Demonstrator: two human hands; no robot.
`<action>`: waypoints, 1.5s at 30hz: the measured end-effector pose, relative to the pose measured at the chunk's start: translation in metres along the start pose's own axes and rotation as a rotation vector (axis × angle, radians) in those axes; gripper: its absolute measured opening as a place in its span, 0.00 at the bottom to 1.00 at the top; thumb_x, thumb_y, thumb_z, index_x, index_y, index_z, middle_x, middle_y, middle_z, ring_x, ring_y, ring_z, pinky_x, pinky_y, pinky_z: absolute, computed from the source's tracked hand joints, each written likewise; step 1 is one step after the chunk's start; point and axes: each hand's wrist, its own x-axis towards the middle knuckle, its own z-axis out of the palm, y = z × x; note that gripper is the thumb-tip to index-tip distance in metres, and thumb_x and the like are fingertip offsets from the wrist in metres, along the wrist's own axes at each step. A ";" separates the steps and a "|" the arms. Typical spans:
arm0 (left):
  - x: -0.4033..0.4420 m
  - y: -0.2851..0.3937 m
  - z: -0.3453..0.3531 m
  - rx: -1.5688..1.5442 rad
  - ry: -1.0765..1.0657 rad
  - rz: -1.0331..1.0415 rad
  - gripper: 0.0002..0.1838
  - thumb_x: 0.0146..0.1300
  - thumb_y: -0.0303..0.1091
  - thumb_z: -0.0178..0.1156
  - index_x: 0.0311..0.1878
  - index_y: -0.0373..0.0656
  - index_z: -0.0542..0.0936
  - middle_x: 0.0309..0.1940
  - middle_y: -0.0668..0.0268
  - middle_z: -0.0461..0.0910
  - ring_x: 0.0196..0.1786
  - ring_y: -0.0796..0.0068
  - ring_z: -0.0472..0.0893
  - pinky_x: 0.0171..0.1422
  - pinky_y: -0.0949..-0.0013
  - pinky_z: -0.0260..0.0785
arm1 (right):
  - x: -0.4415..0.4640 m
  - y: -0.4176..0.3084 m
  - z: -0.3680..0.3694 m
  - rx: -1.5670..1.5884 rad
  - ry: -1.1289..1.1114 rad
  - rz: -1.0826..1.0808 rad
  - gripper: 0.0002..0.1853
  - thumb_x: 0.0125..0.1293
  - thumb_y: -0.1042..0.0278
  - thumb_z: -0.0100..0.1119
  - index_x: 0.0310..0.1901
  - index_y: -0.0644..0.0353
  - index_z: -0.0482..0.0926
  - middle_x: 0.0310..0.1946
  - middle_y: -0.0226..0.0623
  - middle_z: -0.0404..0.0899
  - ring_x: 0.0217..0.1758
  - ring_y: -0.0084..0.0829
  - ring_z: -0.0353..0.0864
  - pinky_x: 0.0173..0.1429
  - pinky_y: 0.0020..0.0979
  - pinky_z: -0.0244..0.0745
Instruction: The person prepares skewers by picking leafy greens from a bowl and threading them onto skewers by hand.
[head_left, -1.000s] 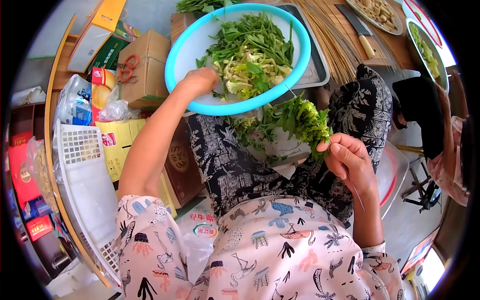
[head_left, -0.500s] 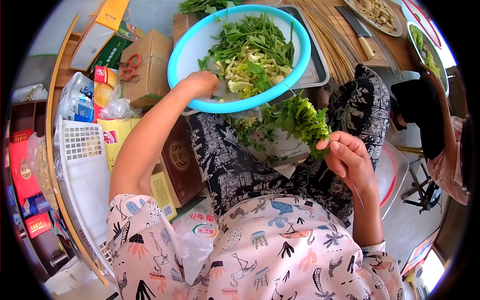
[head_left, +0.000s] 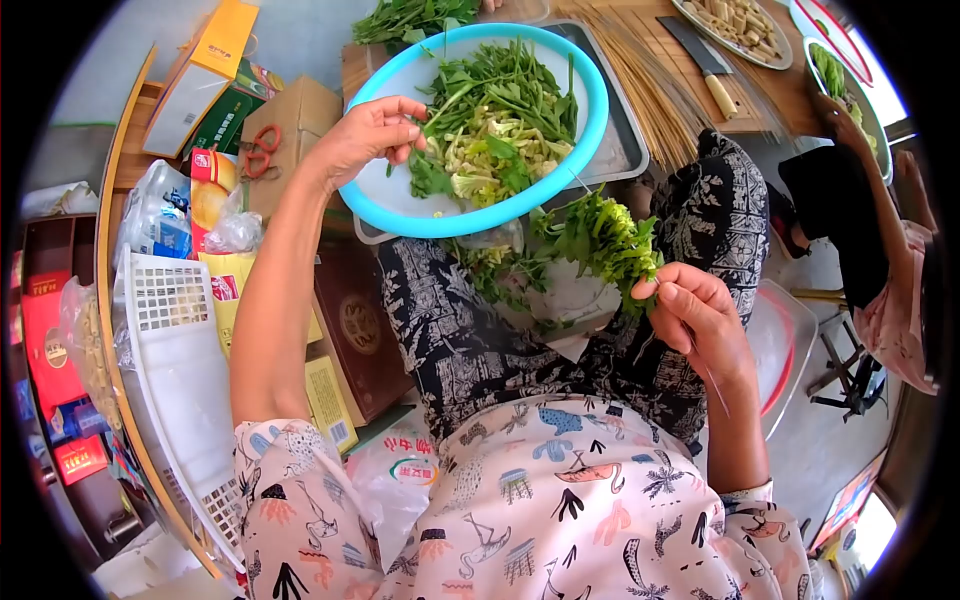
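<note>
My right hand (head_left: pixel 700 315) pinches a thin skewer (head_left: pixel 712 375) near the leafy greens (head_left: pixel 605 240) threaded in a thick bunch along it. The skewer's far tip sticks out by the basin's rim. At the left side of the blue-rimmed basin (head_left: pixel 470 228), my left hand (head_left: pixel 375 140) has thumb and fingers closed on a green stem (head_left: pixel 448 105). Long green stems (head_left: pixel 525 85) fill the back of the basin. Pale cauliflower-like pieces (head_left: pixel 480 165) lie in front of them.
A metal tray (head_left: pixel 625 130) is under the basin. Loose skewers (head_left: pixel 640 75), a knife (head_left: pixel 700 60) and a plate of cut pieces (head_left: pixel 745 30) lie on the wooden table. Red scissors (head_left: pixel 262 150) rest against a cardboard box (head_left: pixel 300 115). Another person's arm (head_left: pixel 870 150) reaches in at right.
My left hand has risen from inside the basin to above its left rim, now with a green stem at its fingertips. My right hand and the skewer stay nearly still.
</note>
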 end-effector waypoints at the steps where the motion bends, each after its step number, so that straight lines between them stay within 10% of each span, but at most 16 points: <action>1: -0.001 0.001 0.002 0.003 0.001 0.005 0.11 0.65 0.31 0.58 0.49 0.42 0.75 0.32 0.69 0.80 0.27 0.87 0.74 0.33 0.81 0.67 | 0.000 0.000 0.001 0.007 0.007 -0.006 0.12 0.72 0.68 0.48 0.43 0.67 0.79 0.13 0.21 0.64 0.14 0.11 0.56 0.20 0.15 0.50; 39: 0.081 -0.041 0.074 0.826 0.295 0.332 0.10 0.54 0.22 0.62 0.37 0.49 0.83 0.30 0.66 0.72 0.35 0.70 0.77 0.39 0.64 0.71 | -0.003 -0.003 0.002 -0.011 -0.004 -0.016 0.12 0.72 0.69 0.47 0.44 0.67 0.79 0.15 0.21 0.66 0.14 0.10 0.55 0.19 0.15 0.49; 45: 0.069 -0.029 0.062 0.416 0.292 0.286 0.09 0.59 0.29 0.62 0.43 0.39 0.83 0.36 0.67 0.80 0.37 0.78 0.79 0.45 0.71 0.70 | -0.008 -0.008 0.010 -0.019 0.007 -0.035 0.12 0.72 0.69 0.47 0.44 0.67 0.79 0.16 0.21 0.66 0.14 0.11 0.55 0.20 0.16 0.49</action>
